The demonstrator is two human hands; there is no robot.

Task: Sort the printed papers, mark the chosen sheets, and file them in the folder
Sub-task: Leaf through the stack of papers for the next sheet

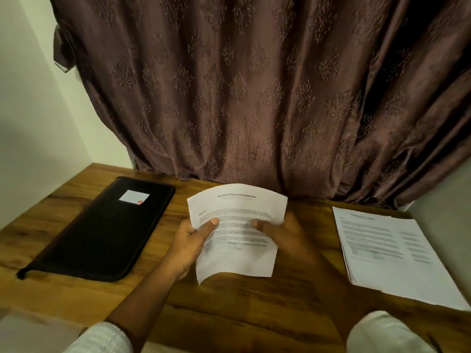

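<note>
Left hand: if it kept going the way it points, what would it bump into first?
Probably the brown curtain behind the table; the left hand points toward it, gripping the sheet. Depth is unclear.

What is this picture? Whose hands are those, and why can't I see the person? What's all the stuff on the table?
There is no machine here, just a person. The camera sits on the person's head and looks forward and down, so you see only their arms and hands. The left hand and the right hand each pinch a side of a printed sheet, holding it up above the wooden table. On the left of the table lies a closed black folder with a small white label. On the right lies a stack of papers with more printing. Behind the table hangs a brown curtain.
</note>
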